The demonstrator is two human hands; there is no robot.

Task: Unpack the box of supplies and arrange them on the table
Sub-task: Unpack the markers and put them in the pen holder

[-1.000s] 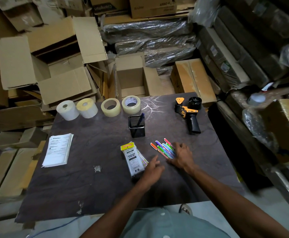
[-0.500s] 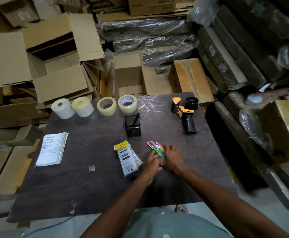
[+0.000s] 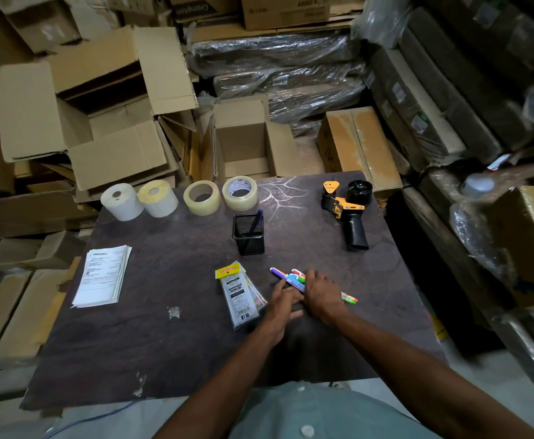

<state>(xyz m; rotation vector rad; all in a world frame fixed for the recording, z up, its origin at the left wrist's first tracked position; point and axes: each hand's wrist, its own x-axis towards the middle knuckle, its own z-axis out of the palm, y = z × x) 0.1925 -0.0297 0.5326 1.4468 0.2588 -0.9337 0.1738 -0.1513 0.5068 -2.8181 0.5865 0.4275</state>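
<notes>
Pens, bright multicoloured bundle under right hand

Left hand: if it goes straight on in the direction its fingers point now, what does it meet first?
The left hand points up and right; its fingers already touch the bundle of coloured pens under the right hand. Beyond the pens, bare table follows, as far as I can judge.
</notes>
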